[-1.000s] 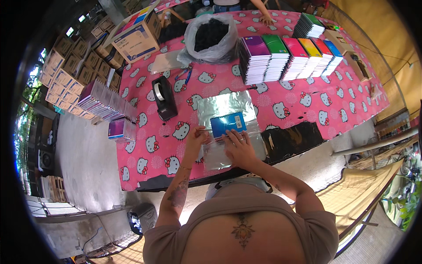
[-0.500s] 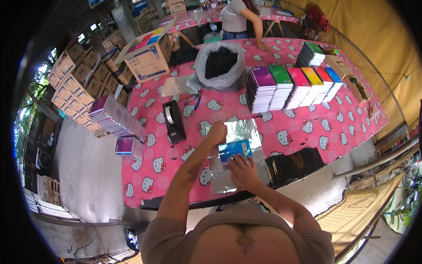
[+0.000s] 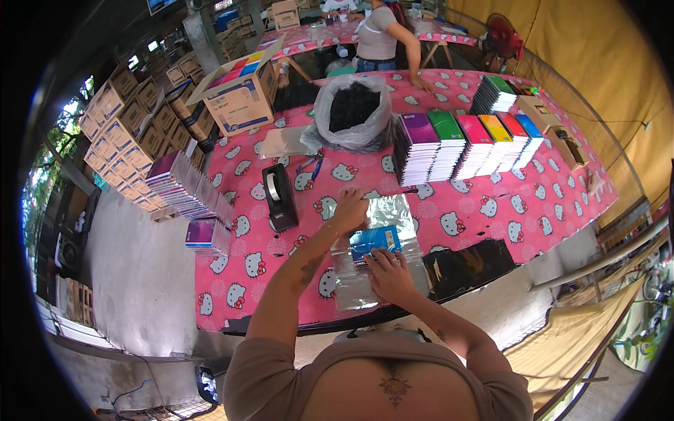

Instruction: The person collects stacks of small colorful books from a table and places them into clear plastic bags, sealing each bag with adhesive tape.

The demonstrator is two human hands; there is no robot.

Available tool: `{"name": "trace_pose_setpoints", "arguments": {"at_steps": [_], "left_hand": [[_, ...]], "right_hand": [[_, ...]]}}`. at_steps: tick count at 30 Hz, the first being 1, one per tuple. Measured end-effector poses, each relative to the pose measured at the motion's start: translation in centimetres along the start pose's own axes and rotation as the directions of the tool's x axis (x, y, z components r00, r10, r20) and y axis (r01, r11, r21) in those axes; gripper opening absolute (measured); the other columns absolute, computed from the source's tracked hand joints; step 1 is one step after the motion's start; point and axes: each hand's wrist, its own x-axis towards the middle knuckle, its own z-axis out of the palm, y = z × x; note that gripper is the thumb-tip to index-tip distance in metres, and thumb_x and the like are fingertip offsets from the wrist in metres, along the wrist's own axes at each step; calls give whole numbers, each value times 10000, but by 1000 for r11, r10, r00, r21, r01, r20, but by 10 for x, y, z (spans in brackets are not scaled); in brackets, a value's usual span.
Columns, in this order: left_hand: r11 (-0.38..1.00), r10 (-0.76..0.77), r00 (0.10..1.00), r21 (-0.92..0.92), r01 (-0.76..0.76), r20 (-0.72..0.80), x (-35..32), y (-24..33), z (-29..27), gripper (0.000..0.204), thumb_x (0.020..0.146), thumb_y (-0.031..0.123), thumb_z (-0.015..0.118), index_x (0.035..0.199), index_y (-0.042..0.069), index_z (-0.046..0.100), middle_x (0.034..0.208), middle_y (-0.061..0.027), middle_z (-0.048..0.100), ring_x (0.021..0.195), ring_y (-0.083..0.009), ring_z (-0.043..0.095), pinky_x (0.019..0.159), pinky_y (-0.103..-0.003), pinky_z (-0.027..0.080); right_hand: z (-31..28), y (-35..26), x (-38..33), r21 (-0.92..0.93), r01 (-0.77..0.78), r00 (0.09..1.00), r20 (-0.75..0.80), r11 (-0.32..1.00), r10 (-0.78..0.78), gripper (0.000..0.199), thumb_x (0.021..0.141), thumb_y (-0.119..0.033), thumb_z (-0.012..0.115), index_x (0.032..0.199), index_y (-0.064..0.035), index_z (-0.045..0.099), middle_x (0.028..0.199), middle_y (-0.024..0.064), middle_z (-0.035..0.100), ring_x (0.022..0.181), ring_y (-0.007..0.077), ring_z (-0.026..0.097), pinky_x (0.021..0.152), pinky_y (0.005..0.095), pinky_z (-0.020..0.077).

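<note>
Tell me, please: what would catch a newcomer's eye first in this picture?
Probably the bright pink, cat-print tablecloth across the middle. On its far half, stacks of colourful spiral notebooks stand to the right of a plastic bag of black material. Near the front edge, the right hand rests on a blue spiral notebook lying on shiny clear plastic.

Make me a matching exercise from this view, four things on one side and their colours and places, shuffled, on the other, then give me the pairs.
Things:
1. Notebook on the clear plastic sheet
2. Tape dispenser
3. Open cardboard box
4. Fan

Colours and places:
A. Black, on the table to the left of the left hand
B. Red, at the back, in front of the yellow sheeting
C. Blue, partly under the right hand
D. Brown, with brightly coloured things inside

Pairs: 1-C, 2-A, 3-D, 4-B
</note>
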Motion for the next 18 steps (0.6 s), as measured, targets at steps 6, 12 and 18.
{"name": "trace_pose_setpoints", "arguments": {"at_steps": [6,12,18], "left_hand": [[999,33,994,-37,-29,101,1,18,-33,146,763,123,656,900,78,679,852,-114,676,827,-303,670,801,-459,461],[997,2,989,-71,9,150,-30,60,-64,119,818,137,637,928,111,674,931,-54,695,909,-258,672,909,-461,471],[991,-131,985,41,127,114,-70,124,-62,196,816,130,632,993,54,667,1014,-101,701,996,-264,664,968,-389,486]], "right_hand": [[-2,4,1,-43,50,998,-24,998,-51,503,862,-219,632,1347,-118,544,1379,102,513,1293,288,483,1073,531,346],[-4,5,2,-10,58,998,0,998,-58,548,838,-240,657,1353,-99,532,1383,121,494,1302,305,462,1066,538,353],[12,9,-5,-111,124,991,-26,986,-128,533,848,-268,652,1311,-22,558,1383,196,487,1384,360,406,1104,609,316]]}}
